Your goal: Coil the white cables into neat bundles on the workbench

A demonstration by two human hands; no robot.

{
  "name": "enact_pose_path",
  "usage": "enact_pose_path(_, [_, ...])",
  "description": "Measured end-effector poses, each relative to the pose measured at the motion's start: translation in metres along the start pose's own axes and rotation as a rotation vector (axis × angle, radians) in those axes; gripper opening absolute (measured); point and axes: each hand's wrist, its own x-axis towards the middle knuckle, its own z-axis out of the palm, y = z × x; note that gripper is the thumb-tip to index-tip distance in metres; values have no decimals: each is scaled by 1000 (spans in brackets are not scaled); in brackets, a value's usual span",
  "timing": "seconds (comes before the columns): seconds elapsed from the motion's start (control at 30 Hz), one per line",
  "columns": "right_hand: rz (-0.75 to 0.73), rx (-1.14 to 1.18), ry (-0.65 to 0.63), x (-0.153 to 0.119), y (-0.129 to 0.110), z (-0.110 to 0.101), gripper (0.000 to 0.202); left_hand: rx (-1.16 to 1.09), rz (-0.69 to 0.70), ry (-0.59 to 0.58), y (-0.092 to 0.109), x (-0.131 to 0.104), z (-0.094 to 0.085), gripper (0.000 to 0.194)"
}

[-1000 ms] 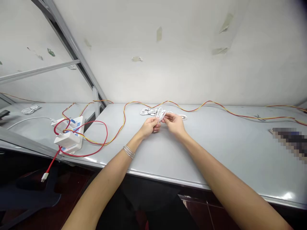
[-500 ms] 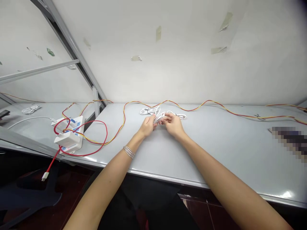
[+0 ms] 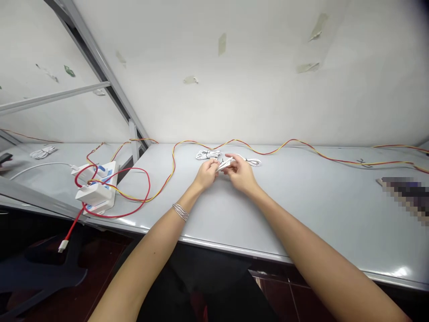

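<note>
Between my two hands is a white cable bundle [image 3: 225, 164], with a small dark tie at its middle. My left hand [image 3: 207, 174] pinches its left end between thumb and fingers. On the other end, my right hand [image 3: 241, 173] grips with thumb and curled fingers, its index finger stretched above the cable. Just behind my left hand lies a second coiled white cable [image 3: 208, 154] with a dark tie. A third white coil [image 3: 254, 163] rests behind my right hand, partly covered by it.
At the left, a white power strip [image 3: 112, 172] holds plugs and looped red cable [image 3: 149, 183]. A red and yellow twisted wire [image 3: 291, 140] runs along the back of the grey table [image 3: 318, 214]. A blurred-out object [image 3: 407, 194] lies at the right.
The loose loop standing up from the cable between my hands is gone from sight; the bundle now looks narrower and flatter. My right index finger has lifted and straightened. Both arms stay nearly in place.
</note>
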Motion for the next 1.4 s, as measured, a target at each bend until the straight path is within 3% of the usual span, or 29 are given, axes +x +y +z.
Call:
enact_pose_path(0.1, [8,5,-29,1,2,-2,58,26,4,-46,1,-2,0,11])
enact_pose_path(0.27, [24,85,-51,1,1,-3,66,4,20,-106,4,-5,0,17])
enact_pose_path(0.53, [9,30,-13,0,-5,-1,45,-108,-31,-87,6,-5,1,19])
enact_pose_path(0.73, [-2,27,18,1,-7,2,34,-135,-49,-62,3,-3,1,32])
enact_pose_path(0.87, [-30,-12,-66,-3,-11,2,21,-135,-32,-5,2,-1,2,31])
enact_pose_path(1.03, [-40,-17,-88,-7,-16,2,23,-144,-30,36,2,-1,2,30])
enact_pose_path(1.4, [62,28,-15,-8,-21,5,25,-117,26,-50,4,-6,1,32])
